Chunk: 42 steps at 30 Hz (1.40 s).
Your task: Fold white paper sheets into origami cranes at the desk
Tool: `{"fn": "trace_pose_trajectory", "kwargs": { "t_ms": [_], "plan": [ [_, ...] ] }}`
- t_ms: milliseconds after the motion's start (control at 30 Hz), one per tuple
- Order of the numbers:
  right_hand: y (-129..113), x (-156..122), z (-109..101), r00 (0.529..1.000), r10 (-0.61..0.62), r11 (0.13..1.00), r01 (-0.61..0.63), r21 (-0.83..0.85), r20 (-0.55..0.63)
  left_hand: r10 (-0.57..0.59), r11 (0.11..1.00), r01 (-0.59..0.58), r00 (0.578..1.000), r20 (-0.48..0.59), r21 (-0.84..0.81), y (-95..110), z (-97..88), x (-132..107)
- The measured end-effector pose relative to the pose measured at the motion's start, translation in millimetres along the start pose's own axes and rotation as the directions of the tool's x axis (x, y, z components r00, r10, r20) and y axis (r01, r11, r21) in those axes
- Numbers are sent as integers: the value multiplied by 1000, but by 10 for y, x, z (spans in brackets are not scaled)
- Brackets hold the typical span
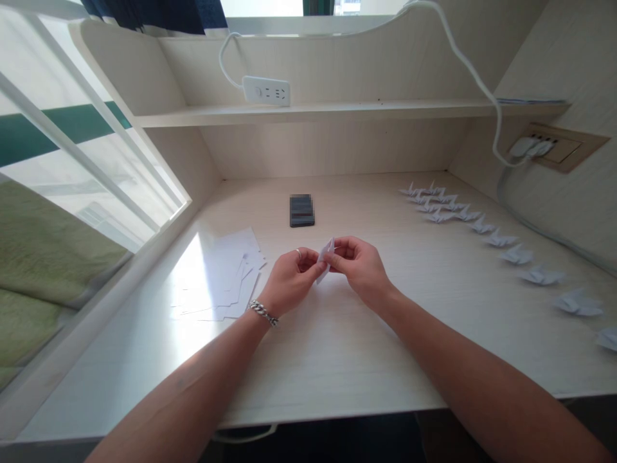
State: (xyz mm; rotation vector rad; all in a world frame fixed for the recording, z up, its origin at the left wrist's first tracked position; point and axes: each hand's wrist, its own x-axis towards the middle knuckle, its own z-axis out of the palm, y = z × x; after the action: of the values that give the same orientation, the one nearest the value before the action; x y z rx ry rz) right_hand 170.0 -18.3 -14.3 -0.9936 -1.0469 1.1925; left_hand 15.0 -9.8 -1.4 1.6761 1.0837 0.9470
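Note:
A small piece of folded white paper [326, 262] is held up between my two hands, above the middle of the desk. My left hand [294, 278] pinches its left side between thumb and fingers; a ring and a chain bracelet show on this hand and wrist. From the right, my right hand [360, 265] grips the paper's upper part with thumb and forefinger. The paper is narrow and pointed at the top, and the fingers partly cover it. Folded paper cranes [540, 275] stand in a line along the right side of the desk, with several more grouped at its far end.
Loose white paper sheets [226, 270] lie overlapping at the left. A dark rectangular object [301, 211] sits behind my hands. On the shelf [337, 113] rests a white power strip [266, 91]. A white cable [475, 71] hangs down to the wall socket [563, 146] at right.

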Motion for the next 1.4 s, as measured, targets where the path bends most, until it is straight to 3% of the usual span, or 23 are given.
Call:
{"fn": "trace_pose_trajectory", "kwargs": {
  "t_ms": [133,267,400,600,700,833,967,1167,1400],
  "plan": [
    [-27,-21,-1,999,17,997,-14,-79,32,5,999,-8,997,-77,-39,-26,-44,26],
    [-5,-41,-42,989,24,959,19,-282,148,21,999,-28,982,-187,-39,-44,-77,20],
    [-20,-68,-61,963,49,844,103,-527,266,14,999,-19,991,-131,-34,-37,-98,7],
    [-58,-58,-39,974,119,949,-55,-312,191,17,964,-44,994,-105,-263,2,-73,4],
    [-31,-41,-33,977,138,964,-95,-249,164,27,956,-51,996,-87,-287,-3,-58,7],
    [22,-37,-28,985,73,956,-23,-292,159,27,969,-64,987,-157,-239,-54,-70,27],
    [41,-35,-19,995,-60,979,75,-192,82,9,962,-42,992,-123,-270,-67,-72,33],
    [13,-19,-11,999,-49,996,49,-68,6,-7,955,-42,986,-164,-295,-13,-46,9],
    [-6,-15,-18,1000,-12,1000,12,11,-11,3,955,-37,993,-114,-296,-23,-44,8]
  ]
}}
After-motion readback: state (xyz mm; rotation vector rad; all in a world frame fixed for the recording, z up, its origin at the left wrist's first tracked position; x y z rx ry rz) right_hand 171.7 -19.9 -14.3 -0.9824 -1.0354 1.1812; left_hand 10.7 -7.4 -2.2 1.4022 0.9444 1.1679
